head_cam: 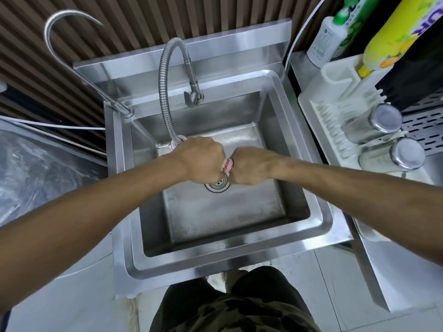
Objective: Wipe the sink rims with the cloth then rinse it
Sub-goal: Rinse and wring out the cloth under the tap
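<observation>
Dark camouflage shorts [239, 307] fill the bottom edge, with pale floor tiles [335, 271] on either side. Just beyond them runs the front rim of the steel sink [215, 262], and two bare forearms reach over it into the basin. Both fists meet above the drain [217, 183]. Curled tight, the left hand [200, 159] and the right hand [249, 166] each grip one end of a red-and-white cloth [227, 166], of which only a small bunched part shows between the knuckles; it looks twisted, though the fingers hide most of it. Behind the left hand hangs the outlet of a flexible ribbed faucet [165, 92], which arches up from the back rim. A slimmer gooseneck tap [72, 44] stands at the left back corner. To the right, a white dish rack [335, 111] holds two overturned steel cups [386, 121], and beyond the rack stand a yellow bottle [393, 32] and a white bottle with a green top [328, 39]. Brown slatted panelling [143, 15] covers the wall farthest back.
</observation>
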Tool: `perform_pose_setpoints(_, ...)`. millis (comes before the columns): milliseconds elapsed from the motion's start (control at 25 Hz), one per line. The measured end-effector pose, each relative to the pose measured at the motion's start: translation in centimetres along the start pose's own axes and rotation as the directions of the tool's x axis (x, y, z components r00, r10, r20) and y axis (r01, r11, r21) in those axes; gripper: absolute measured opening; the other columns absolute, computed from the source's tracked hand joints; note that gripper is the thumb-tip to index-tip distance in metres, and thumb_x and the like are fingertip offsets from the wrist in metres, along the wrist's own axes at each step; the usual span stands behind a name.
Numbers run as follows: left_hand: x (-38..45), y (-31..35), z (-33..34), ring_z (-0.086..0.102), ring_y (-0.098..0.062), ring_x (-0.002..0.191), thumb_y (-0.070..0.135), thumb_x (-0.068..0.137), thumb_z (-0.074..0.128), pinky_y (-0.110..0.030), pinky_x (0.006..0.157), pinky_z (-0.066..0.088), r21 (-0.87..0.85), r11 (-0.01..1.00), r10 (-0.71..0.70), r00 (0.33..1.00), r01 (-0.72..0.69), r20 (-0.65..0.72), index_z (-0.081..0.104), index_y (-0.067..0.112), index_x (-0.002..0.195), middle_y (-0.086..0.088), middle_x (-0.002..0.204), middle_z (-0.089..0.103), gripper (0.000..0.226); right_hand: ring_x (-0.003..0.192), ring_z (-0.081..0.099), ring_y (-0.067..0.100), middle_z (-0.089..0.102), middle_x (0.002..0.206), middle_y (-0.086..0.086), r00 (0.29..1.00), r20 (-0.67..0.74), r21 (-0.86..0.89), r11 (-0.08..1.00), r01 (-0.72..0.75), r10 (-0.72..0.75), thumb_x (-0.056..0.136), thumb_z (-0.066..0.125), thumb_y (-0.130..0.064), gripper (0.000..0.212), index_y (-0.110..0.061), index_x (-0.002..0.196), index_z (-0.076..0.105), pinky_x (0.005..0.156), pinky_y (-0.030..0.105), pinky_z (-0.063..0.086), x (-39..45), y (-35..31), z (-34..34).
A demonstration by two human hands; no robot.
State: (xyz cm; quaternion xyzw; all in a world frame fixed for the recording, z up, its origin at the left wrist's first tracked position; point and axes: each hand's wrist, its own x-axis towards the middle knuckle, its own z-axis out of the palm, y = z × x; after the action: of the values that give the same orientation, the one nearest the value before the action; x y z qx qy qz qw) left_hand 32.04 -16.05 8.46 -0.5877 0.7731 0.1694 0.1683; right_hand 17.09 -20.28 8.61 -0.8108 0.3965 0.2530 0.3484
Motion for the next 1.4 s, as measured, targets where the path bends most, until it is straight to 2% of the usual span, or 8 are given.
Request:
perform_pose_setpoints(120,1.0,0.6,0.5,0.056,-0.026,0.066,0.038,0.083,0.068,-0.028,0.055,0.039,-0.408,0.892,-0.149,0.979,0.194,0.139,0.057,0.013,0.06,-0.005,0.066,0.058,0.036,0.074,0.059,0.024,0.06,0.082,0.0,0.965,-0.245,-0.343,0.939,0.0,-0.09,0.093,0.054,-0.026,0.015,-0.019,0.081,0.059,0.067,0.032,0.041,-0.5,-0.4,-1.1)
perform_pose_setpoints(320,0.8,0.7,2.4,0.033,-0.017,0.047,0.016,0.072,0.072,-0.023,0.043,0.022,-0.826,0.428,-0.171,0.931,0.366,0.323,0.047,0.018,0.058,0.0,0.054,0.042,0.028,0.098,0.069,0.03,0.075,0.105,0.006,0.902,-0.304,-0.524,0.845,0.111,-0.307,0.094,0.055,-0.035,0.01,-0.027,0.094,0.062,0.073,0.033,0.038,1.8,0.6,-0.9)
perform_pose_setpoints(440,0.5,0.7,3.4,0.018,-0.013,0.04,0.008,0.082,0.066,-0.021,0.044,0.012,-0.895,0.155,-0.085,0.909,0.417,0.409,0.034,0.021,0.054,0.001,0.047,0.027,0.045,0.092,0.069,0.035,0.076,0.098,0.008,0.843,-0.367,-0.486,0.854,0.185,-0.392,0.092,0.06,-0.033,0.017,-0.031,0.084,0.046,0.07,0.034,0.036,3.2,1.5,0.1)
perform_pose_setpoints(560,0.4,1.3,3.9,0.015,-0.01,0.034,0.005,0.086,0.062,-0.016,0.04,0.01,-0.909,-0.025,-0.051,0.907,0.417,0.418,0.032,0.018,0.054,0.001,0.044,0.024,0.046,0.061,0.068,0.036,0.072,0.068,0.009,0.699,-0.486,-0.509,0.82,0.261,-0.525,0.078,0.069,-0.028,0.018,-0.021,0.069,0.055,0.057,0.032,0.033,3.9,2.2,0.4)
perform_pose_setpoints(680,1.0,1.4,2.7,0.014,-0.009,0.032,0.004,0.087,0.059,-0.016,0.041,0.007,-0.919,-0.102,-0.042,0.921,0.381,0.386,0.032,0.017,0.052,0.002,0.042,0.024,0.046,0.034,0.052,0.029,0.056,0.044,0.002,0.579,-0.551,-0.582,0.774,0.251,-0.602,0.062,0.065,-0.033,0.019,-0.017,0.055,0.056,0.049,0.023,0.026,4.2,3.0,-1.2)
perform_pose_setpoints(880,1.2,0.9,0.4,0.013,-0.007,0.03,0.006,0.091,0.053,-0.019,0.042,0.004,-0.926,-0.141,0.013,0.936,0.35,0.351,0.034,0.02,0.047,0.002,0.04,0.024,0.05,0.032,0.048,0.028,0.054,0.043,0.002,0.469,-0.559,-0.642,0.715,0.277,-0.684,0.067,0.057,-0.034,0.019,-0.018,0.056,0.057,0.049,0.023,0.025,4.5,3.3,-3.7)
perform_pose_setpoints(1280,1.0,0.9,2.2,0.014,-0.009,0.032,0.007,0.09,0.057,-0.018,0.041,0.007,-0.925,-0.168,-0.057,0.933,0.342,0.355,0.034,0.019,0.048,0.003,0.041,0.025,0.049,0.033,0.048,0.028,0.055,0.044,0.001,0.481,-0.566,-0.618,0.731,0.29,-0.669,0.072,0.045,-0.034,0.027,-0.017,0.054,0.056,0.047,0.021,0.026,5.6,2.9,-2.3)
perform_pose_setpoints(1400,0.8,0.7,2.5,0.014,-0.009,0.032,0.007,0.088,0.058,-0.015,0.039,0.01,-0.925,-0.167,-0.072,0.932,0.341,0.356,0.032,0.018,0.054,0.003,0.041,0.025,0.044,0.033,0.043,0.027,0.055,0.044,0.0,0.496,-0.541,-0.636,0.716,0.288,-0.679,0.065,0.06,-0.028,0.016,-0.018,0.054,0.054,0.048,0.021,0.026,5.6,2.6,-2.2)
